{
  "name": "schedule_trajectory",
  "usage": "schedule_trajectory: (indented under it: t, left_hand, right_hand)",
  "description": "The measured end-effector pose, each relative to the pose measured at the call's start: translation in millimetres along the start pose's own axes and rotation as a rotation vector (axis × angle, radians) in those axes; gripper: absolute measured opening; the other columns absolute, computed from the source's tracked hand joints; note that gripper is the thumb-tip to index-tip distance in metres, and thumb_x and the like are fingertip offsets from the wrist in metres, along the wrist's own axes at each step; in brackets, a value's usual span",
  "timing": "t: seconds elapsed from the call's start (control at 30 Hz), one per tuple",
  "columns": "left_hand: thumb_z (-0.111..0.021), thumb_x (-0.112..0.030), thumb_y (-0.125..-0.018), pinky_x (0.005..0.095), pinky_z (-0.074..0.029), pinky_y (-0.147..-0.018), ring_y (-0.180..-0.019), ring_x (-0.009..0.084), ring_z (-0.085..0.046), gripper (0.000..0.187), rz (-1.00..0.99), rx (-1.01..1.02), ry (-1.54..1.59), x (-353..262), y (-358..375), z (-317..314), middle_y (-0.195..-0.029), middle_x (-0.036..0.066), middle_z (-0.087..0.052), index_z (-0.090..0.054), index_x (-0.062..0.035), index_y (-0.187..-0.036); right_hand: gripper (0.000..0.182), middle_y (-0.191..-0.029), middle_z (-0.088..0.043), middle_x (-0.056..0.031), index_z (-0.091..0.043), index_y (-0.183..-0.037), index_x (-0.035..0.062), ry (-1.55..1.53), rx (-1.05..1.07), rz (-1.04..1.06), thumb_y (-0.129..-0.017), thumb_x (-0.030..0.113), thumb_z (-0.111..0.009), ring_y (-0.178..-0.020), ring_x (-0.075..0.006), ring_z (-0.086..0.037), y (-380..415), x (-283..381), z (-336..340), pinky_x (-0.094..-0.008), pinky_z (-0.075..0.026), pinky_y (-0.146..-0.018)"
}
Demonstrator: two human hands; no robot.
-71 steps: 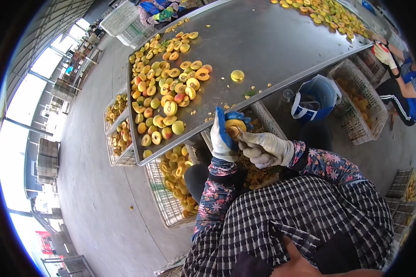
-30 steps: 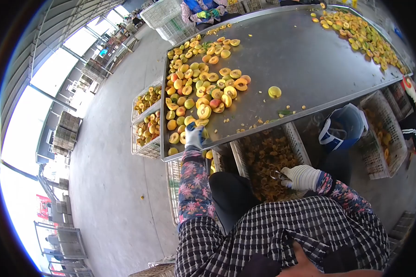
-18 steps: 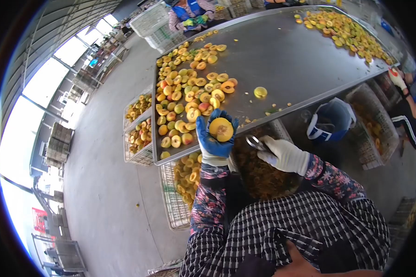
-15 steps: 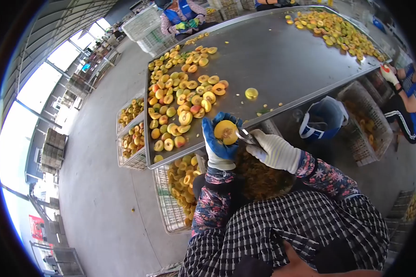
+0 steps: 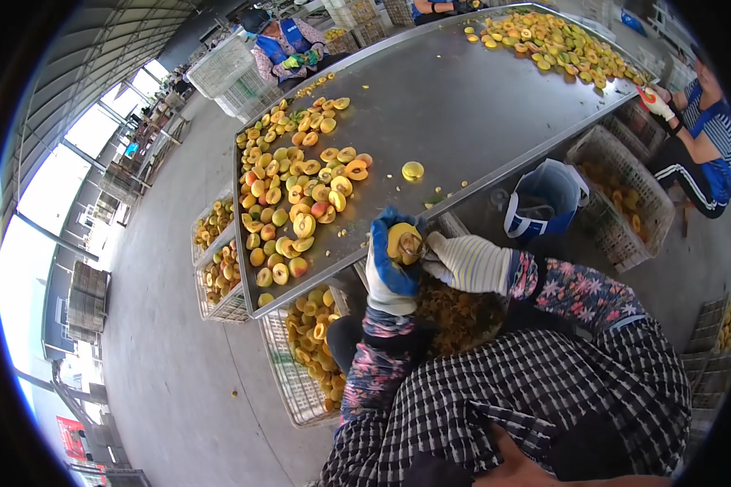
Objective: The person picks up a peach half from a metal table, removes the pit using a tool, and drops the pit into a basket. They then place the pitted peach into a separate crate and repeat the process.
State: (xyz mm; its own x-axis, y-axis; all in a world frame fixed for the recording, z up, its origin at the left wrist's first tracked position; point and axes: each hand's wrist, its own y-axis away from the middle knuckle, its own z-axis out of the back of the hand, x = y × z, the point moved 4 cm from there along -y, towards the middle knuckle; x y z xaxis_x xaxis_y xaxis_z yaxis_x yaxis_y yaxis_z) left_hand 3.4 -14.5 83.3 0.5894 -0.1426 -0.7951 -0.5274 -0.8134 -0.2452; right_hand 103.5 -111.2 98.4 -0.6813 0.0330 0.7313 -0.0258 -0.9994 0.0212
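Note:
My left hand (image 5: pixel 391 272), in a white glove with a blue coated palm, is closed around a halved peach (image 5: pixel 400 241), its cut face turned toward my right hand. My right hand (image 5: pixel 473 264), in a striped knit glove, grips a small metal pitting tool against the fruit; my fingers mostly hide it. Just beyond my hands is the metal table (image 5: pixel 455 105), with many peach halves (image 5: pixel 304 226) heaped along its left side. A lone peach (image 5: pixel 413 171) rests on the table nearby.
Beneath the table's near edge stand a crate of peach halves (image 5: pixel 272 345) and a heap of brown scraps (image 5: pixel 463 316). A blue-and-white bucket (image 5: pixel 581 191) and another crate (image 5: pixel 666 215) are to the right. Co-workers (image 5: pixel 707 134) sit around the table, near another peach pile (image 5: pixel 536 40).
The view has shifted, so the table appears farther left. My left hand has tilted the peach half toward my right hand, and the tool, plainly visible before, is now mostly hidden.

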Motion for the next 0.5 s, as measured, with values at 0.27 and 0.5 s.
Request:
schedule_trajectory:
  t: [0.27,0.5]
  left_hand:
    - [-0.05,-0.042,-0.103,0.0418,-0.054,-0.084,-0.09,0.0271,-0.063,0.039,0.209,-0.218,0.286,26,-2,30,-0.095,0.01,-0.064,-0.06,-0.0046,-0.105]
    - [-0.049,-0.045,-0.103,0.0411,-0.054,-0.078,-0.081,0.0248,-0.063,0.038,0.288,-0.268,-0.007,30,2,12,-0.084,0.005,-0.06,-0.059,-0.0081,-0.098]
  right_hand:
    - [0.02,-0.085,-0.063,-0.0194,-0.049,-0.107,0.0011,-0.043,0.01,0.107,-0.101,0.02,-0.051,-0.084,-0.035,-0.066,-5,-14,-25,-0.0397,-0.05,-0.072]
    - [0.03,-0.079,-0.062,-0.0164,-0.052,-0.114,0.0042,0.071,-0.146,0.235,-0.093,0.024,-0.058,-0.069,-0.0375,-0.064,6,-47,-40,-0.0462,-0.049,-0.07]
